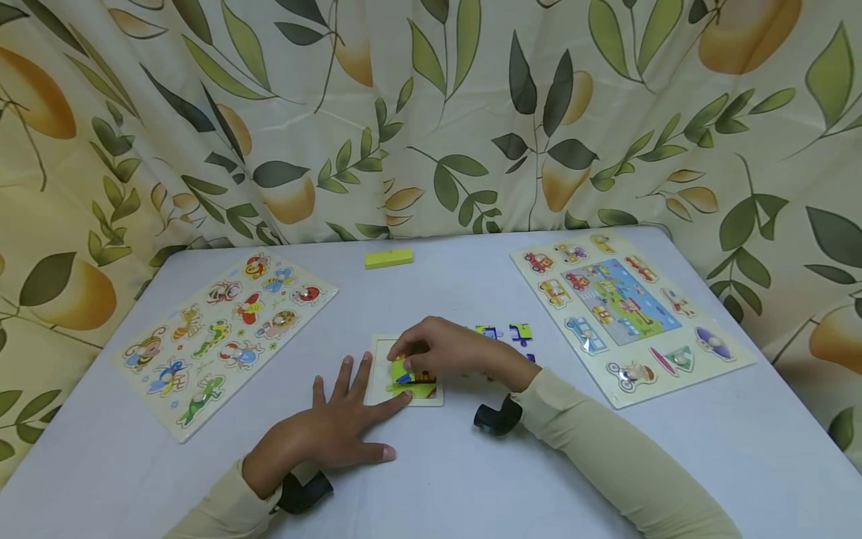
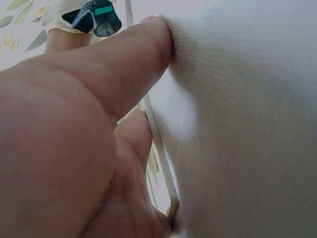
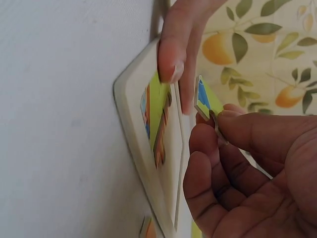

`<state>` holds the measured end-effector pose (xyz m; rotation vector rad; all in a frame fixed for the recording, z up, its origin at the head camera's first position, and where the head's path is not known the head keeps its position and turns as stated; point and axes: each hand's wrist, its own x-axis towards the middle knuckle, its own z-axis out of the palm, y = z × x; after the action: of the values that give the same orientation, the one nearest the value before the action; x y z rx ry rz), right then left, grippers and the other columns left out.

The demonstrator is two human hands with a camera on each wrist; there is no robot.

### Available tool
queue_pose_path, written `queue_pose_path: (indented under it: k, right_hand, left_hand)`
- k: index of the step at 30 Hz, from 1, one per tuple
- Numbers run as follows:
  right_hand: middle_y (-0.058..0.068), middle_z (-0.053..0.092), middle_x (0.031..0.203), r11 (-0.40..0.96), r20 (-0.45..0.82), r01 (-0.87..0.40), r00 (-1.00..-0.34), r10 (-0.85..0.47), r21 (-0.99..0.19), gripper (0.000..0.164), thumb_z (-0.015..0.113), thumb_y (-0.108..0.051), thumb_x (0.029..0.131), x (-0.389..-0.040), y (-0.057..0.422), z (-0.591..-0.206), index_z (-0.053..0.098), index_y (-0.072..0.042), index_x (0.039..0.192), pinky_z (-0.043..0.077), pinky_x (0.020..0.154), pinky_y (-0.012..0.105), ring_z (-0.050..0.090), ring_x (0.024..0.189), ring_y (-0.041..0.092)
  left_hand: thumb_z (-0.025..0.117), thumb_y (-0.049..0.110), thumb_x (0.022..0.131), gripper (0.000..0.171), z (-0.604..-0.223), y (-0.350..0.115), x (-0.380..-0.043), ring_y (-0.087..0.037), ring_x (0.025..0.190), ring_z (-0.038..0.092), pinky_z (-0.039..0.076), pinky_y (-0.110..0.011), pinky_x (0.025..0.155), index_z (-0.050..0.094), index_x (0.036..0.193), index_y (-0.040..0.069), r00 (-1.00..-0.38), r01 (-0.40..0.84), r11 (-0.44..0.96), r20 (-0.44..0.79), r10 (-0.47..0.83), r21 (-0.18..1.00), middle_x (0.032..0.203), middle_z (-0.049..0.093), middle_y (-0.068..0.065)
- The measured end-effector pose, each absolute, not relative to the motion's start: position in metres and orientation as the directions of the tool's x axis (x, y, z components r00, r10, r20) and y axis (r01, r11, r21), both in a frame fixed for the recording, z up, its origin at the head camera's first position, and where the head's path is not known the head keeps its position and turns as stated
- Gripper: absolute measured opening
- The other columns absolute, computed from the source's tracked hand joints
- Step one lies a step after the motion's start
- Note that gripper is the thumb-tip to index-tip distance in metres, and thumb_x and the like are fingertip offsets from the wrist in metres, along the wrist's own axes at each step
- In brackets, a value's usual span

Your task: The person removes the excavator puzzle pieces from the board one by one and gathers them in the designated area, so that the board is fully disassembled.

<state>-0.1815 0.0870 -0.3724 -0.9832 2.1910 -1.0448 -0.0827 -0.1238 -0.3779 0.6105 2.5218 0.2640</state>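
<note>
A small jigsaw board (image 1: 379,353) with a pale frame lies at the middle of the table, with some green picture pieces (image 3: 157,104) in its tray. My right hand (image 1: 447,348) is over the board, pinching a green and blue jigsaw piece (image 3: 202,97) between thumb and fingers, tilted and raised off the tray. With fingers spread, my left hand (image 1: 337,430) lies at the board's left and front side. One of its fingertips (image 3: 171,67) rests on the pieces at the near edge. In the left wrist view the thumb (image 2: 133,54) stretches beside the board's edge.
Loose jigsaw pieces (image 1: 521,334) lie right of the board, partly hidden behind my right wrist. An insect puzzle board (image 1: 225,292) lies on the left, a vehicle puzzle board (image 1: 599,374) on the right. A yellow block (image 1: 388,258) sits at the back, before a patterned curtain (image 1: 431,150).
</note>
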Motion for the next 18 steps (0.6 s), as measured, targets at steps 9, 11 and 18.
queue_pose_path:
  k: [9,11,18]
  right_hand:
    - [-0.002,0.066,0.092,0.404,-0.098,-0.41,-0.592,-0.8,-0.818,0.022,0.063,-0.001,0.092,-0.184,0.104,-0.377,0.071,-0.007,0.112,0.049,0.076,0.026,0.056,0.082,0.014]
    - [-0.002,0.066,0.092,0.399,-0.093,-0.414,-0.59,-0.802,-0.818,0.022,0.063,-0.001,0.092,-0.184,0.108,-0.377,0.071,-0.006,0.112,0.049,0.075,0.026,0.056,0.082,0.013]
    - [-0.003,0.065,0.089,0.427,-0.099,-0.414,-0.615,-0.782,-0.804,0.021,0.064,-0.003,0.093,-0.183,0.122,-0.375,0.071,-0.007,0.112,0.048,0.072,0.027,0.056,0.081,0.014]
  left_hand:
    - [0.061,0.062,0.086,0.072,-0.38,-0.125,-0.083,-0.047,0.14,-0.018,-0.002,-0.077,0.099,0.032,0.15,0.045,-0.76,0.366,0.875,-0.442,0.477,0.315,0.159,-0.015,-0.021]
    - [0.061,0.063,0.086,0.072,-0.379,-0.125,-0.082,-0.047,0.141,-0.018,-0.002,-0.076,0.099,0.033,0.149,0.045,-0.762,0.363,0.877,-0.442,0.473,0.314,0.159,-0.015,-0.02]
    - [0.061,0.062,0.086,0.071,-0.378,-0.125,-0.082,-0.046,0.141,-0.018,-0.003,-0.076,0.099,0.033,0.149,0.046,-0.763,0.364,0.878,-0.441,0.473,0.311,0.159,-0.014,-0.021]
